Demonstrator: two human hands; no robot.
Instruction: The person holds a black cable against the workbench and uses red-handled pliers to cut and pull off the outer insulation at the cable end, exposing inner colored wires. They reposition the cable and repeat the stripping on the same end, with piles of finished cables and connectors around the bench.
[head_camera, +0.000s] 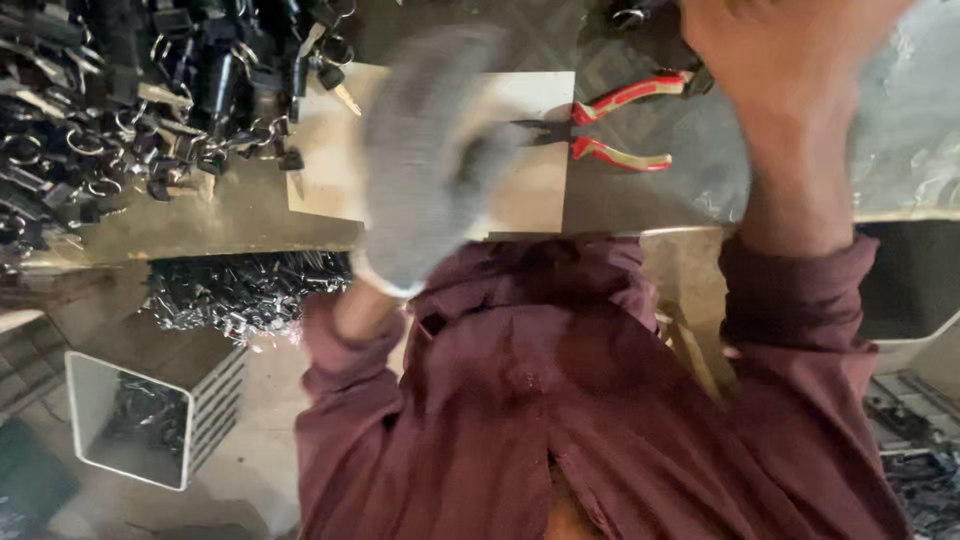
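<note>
My left hand (425, 160) wears a grey knit glove and is blurred with motion above a pale square board (535, 195). Its fingers look curled, and the blur hides whether anything is in them. Just to its right lie pliers with red and yellow handles (620, 125), jaws pointing at the glove's thumb. My bare right hand (790, 90) is raised at the top right, above the pliers' handles and close to a dark object (640, 25). Its fingertips are cut off by the frame's edge. Maroon shirt sleeves cover both forearms.
A heap of black clips and metal rings (150, 90) fills the top left of the metal worktop (230, 215). Below it lies a second pile of dark parts (240, 290), and an open rectangular metal box (140, 420) holds more. A pale bin (915, 340) stands at the right.
</note>
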